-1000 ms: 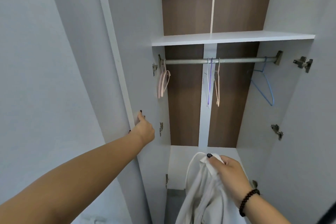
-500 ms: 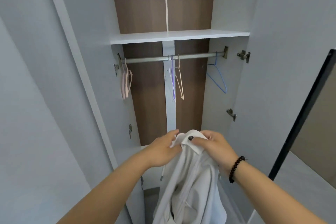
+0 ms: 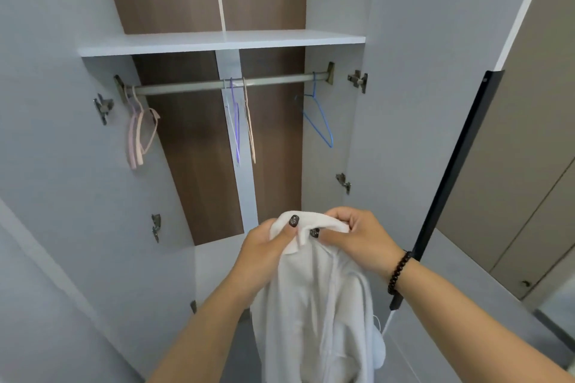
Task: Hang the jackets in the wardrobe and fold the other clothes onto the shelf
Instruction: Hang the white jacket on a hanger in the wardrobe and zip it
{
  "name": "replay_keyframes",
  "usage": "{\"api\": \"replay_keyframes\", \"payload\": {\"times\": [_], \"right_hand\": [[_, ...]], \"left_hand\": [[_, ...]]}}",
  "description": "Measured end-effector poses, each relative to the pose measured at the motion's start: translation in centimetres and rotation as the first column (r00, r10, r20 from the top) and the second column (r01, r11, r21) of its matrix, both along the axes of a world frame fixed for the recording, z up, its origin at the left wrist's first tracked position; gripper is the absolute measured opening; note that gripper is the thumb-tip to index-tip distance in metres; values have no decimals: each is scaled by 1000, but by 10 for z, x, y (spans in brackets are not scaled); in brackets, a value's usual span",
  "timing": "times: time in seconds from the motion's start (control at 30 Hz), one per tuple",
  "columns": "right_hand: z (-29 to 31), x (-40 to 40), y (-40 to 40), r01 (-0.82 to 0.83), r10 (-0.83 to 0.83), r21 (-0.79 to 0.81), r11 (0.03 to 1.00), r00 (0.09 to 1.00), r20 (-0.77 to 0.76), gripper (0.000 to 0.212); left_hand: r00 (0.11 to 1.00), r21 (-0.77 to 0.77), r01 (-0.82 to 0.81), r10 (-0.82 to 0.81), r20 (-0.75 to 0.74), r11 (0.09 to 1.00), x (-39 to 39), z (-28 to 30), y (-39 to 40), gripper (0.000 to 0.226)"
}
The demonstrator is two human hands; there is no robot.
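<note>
A white jacket [image 3: 314,314] hangs down in front of the open wardrobe, held up by its collar. My left hand [image 3: 264,246] pinches the collar's left side, thumb on top. My right hand [image 3: 351,236] grips the collar's right side, a black bead bracelet on its wrist. Above, a metal rail [image 3: 227,84] carries pink hangers [image 3: 138,134] at the left, purple and beige hangers [image 3: 241,124] in the middle and a blue hanger [image 3: 319,118] at the right. A white shelf [image 3: 217,42] runs over the rail with nothing on it.
The wardrobe doors stand open at left [image 3: 46,165] and right [image 3: 420,102], with metal hinges on both sides. A black-edged panel [image 3: 451,183] leans at the right, with beige cupboard fronts [image 3: 513,180] behind it.
My left hand left the left door edge and joined my right hand on the jacket collar. The view has swung right and drawn closer to the wardrobe.
</note>
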State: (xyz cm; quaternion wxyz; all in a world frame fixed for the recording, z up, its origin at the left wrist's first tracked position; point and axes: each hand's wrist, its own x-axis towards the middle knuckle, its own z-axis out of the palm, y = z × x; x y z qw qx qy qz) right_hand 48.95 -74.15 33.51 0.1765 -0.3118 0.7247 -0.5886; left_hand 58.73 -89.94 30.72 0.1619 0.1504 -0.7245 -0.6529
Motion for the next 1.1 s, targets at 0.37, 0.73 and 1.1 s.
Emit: {"api": "replay_keyframes", "payload": {"times": [0.37, 0.73, 1.1], "right_hand": [[-23, -95, 49, 188, -39, 101, 977, 625, -780, 15], [-67, -173, 20, 278, -203, 90, 956, 854, -480, 16], [-42, -266, -85, 266, -257, -12, 964, 918, -302, 23]], "left_hand": [[952, 536, -124, 252, -173, 835, -72, 38, 64, 39], [914, 491, -177, 327, -240, 853, -109, 50, 20, 20], [897, -251, -443, 429, -112, 861, -200, 13, -104, 21]]}}
